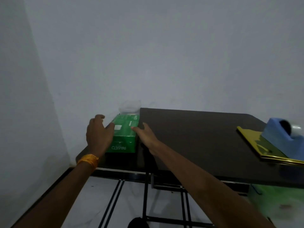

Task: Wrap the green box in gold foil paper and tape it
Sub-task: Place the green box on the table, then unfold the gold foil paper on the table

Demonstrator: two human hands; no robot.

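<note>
— Head view: Paseo tissue box [123, 135] at left table [197, 137] edge, near wall. Left hand [98, 134] and right hand [144, 134] flanking it, fingers spread, not yet clamped?

— Yes. Better to press both sides evenly, lift level, carry toward gold foil paper [261, 145] under tape dispenser [283, 139].

One head-worn wide-angle camera looks forward and down from above the near edge of the dark surface [197, 137], facing a pale wall, forearms reaching in from below.
</note>
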